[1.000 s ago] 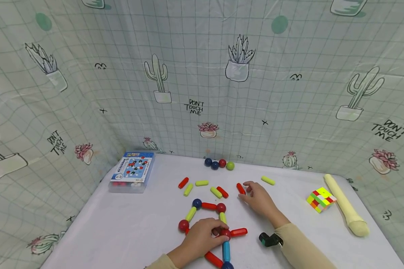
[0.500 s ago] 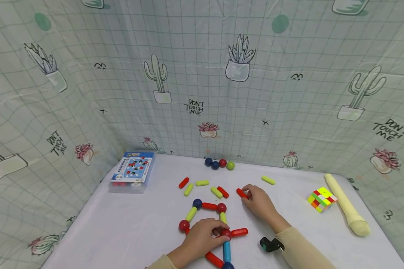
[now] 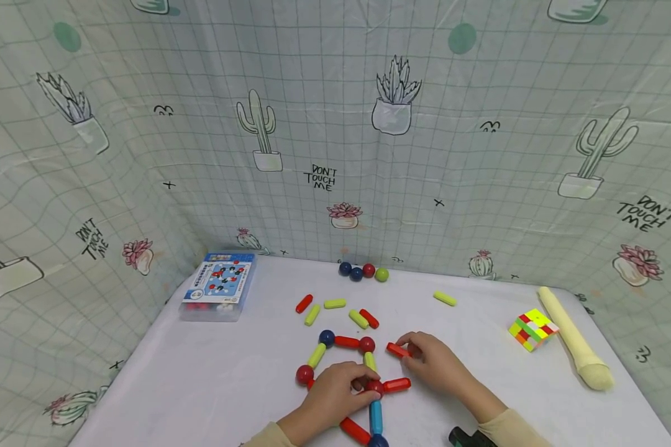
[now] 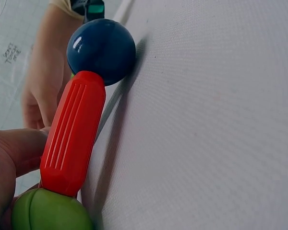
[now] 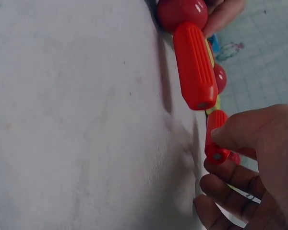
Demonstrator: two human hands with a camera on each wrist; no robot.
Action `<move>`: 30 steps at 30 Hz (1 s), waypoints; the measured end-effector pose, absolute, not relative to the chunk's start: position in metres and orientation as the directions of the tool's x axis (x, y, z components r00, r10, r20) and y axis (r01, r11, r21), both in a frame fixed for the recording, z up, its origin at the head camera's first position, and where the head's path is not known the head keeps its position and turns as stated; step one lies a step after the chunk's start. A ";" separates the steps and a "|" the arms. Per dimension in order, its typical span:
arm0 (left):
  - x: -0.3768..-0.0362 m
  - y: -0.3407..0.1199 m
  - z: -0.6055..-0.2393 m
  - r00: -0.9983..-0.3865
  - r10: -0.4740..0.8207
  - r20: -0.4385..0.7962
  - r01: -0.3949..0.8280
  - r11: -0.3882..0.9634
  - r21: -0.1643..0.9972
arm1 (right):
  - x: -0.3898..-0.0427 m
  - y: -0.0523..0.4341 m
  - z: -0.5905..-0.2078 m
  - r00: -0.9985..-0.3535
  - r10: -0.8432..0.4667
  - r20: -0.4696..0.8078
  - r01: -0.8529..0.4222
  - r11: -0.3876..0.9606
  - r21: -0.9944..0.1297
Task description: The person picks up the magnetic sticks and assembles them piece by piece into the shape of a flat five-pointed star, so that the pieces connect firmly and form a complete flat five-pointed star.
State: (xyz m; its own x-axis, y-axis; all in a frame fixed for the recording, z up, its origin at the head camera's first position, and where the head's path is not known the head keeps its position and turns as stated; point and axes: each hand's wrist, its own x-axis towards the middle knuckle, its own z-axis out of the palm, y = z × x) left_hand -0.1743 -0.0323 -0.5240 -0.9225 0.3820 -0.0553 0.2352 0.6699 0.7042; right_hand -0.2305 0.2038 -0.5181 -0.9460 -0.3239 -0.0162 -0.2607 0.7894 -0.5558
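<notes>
One green ball point(image 4: 53, 211) showed clearly in the left-wrist view, joined by a red stick point(image 4: 73, 134) to a blue ball point(image 4: 101, 51); from the head, the left hand point(image 3: 331, 397) hid nearly all of it. That hand, thumb and fingers parted by a ball's width, pinched the red ball point(image 3: 374, 389) of the frame point(image 3: 345, 342). From this ball a red spur point(image 3: 398, 385) pointed to three o'clock. Only the right-wrist view gave the grey dots point(image 5: 203, 105) ending the spur and the held stick point(image 3: 396, 349). The right hand point(image 3: 433, 363) pinched the latter, at one o'clock from the red ball, apart from the frame. Farther, at twelve, lay loose sticks point(image 3: 335, 303), then four balls point(image 3: 368, 270); at ten, a box point(image 3: 218, 285).
</notes>
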 end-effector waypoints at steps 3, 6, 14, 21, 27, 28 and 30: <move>-0.175 -0.033 -0.524 -0.922 0.383 -0.054 0.235 0.666 0.708 | -0.229 0.200 -0.518 -0.930 -0.368 -0.005 -0.299 0.763 -0.573; -0.175 -0.034 -0.524 -0.921 0.386 -0.048 0.240 0.662 0.710 | -0.227 0.194 -0.517 -0.926 -0.377 0.001 -0.307 0.754 -0.580; -0.174 -0.033 -0.526 -0.919 0.392 -0.032 0.256 0.657 0.709 | -0.225 0.188 -0.519 -0.930 -0.367 -0.016 -0.287 0.754 -0.591; -0.174 -0.034 -0.525 -0.919 0.394 -0.024 0.263 0.655 0.708 | -0.225 0.191 -0.521 -0.918 -0.396 -0.019 -0.301 0.728 -0.615; -0.173 -0.033 -0.525 -0.921 0.389 -0.033 0.254 0.661 0.706 | -0.225 0.192 -0.520 -0.911 -0.411 -0.019 -0.307 0.710 -0.633; -0.173 -0.033 -0.525 -0.921 0.389 -0.034 0.252 0.660 0.708 | -0.226 0.192 -0.521 -0.912 -0.410 -0.020 -0.305 0.710 -0.635; -0.173 -0.033 -0.525 -0.920 0.390 -0.033 0.252 0.656 0.711 | -0.227 0.193 -0.521 -0.916 -0.402 -0.015 -0.301 0.711 -0.636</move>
State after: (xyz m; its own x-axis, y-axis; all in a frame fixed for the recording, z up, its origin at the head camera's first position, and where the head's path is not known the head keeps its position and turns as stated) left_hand -0.1733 -0.0334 -0.5246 -0.9202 0.3900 -0.0334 0.2522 0.6560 0.7113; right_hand -0.2270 0.1934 -0.5207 -0.9156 -0.4018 -0.0151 -0.3014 0.7107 -0.6357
